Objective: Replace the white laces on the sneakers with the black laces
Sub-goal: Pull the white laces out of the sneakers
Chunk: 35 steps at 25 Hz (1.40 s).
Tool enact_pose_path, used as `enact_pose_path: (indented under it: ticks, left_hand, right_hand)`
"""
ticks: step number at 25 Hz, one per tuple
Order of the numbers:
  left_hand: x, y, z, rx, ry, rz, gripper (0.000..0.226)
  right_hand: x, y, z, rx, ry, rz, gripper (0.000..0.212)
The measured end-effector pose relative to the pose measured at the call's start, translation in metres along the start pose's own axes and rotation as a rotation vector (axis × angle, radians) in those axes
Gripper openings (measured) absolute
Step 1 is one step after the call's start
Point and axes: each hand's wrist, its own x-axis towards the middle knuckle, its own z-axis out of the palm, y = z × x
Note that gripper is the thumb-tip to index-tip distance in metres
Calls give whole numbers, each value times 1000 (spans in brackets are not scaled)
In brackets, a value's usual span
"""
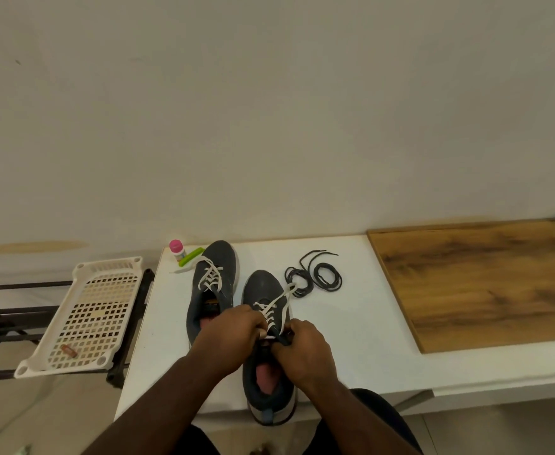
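Note:
Two dark grey sneakers with white laces stand on a white table (361, 323). The near sneaker (263, 287) lies toe away from me, its heel at the table's front edge. My left hand (230, 336) pinches its white lace (274, 307) at the top eyelets. My right hand (304, 348) grips the tongue and lace on the other side. The far sneaker (215, 280) sits to the left, still laced. Two coiled black laces (313, 275) lie right of the near sneaker's toe.
A pink-capped bottle (177, 250) and a green stick (190, 256) sit at the table's back left. A white perforated tray (85, 316) rests on a dark rack left of the table. A wooden board (486, 284) covers the table's right side.

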Motion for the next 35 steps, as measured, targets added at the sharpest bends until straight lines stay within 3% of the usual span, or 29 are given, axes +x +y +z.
enact_pose_path:
  ticks: [4, 10, 14, 18, 21, 23, 26, 29, 31, 35]
  left_hand:
    - [-6, 0, -2, 135, -15, 23, 22]
    - [-15, 1, -1, 264, 112, 151, 27]
    - [-22, 17, 14, 371, 68, 96, 30]
    - [-27, 17, 5, 271, 190, 88, 23]
    - [-29, -17, -24, 49, 366, -153, 13]
    - [-34, -27, -24, 121, 307, -254, 24]
    - [-36, -3, -5, 226, 108, -83, 46]
    - [-29, 15, 7, 346, 30, 3, 30]
    - [-30, 10, -1, 376, 86, 17, 23]
    - [-30, -21, -36, 227, 261, -307, 18]
  right_hand:
    - [0, -1, -3, 5, -10, -11, 19]
    - [-7, -7, -9, 8, -39, -17, 14]
    - [-12, -7, -13, -5, -64, -40, 12]
    - [-16, -6, -11, -13, -71, -28, 14]
    - [-16, -6, -8, -13, -75, 3, 13]
    - [-17, -7, -6, -22, -71, 0, 12]
    - [-16, -9, -7, -22, -76, -15, 12]
    - [-16, -7, -7, -23, -65, -16, 13]
    - [-16, -5, -6, -13, -70, -10, 12]
    - [-15, 1, -7, -6, -82, 2, 13]
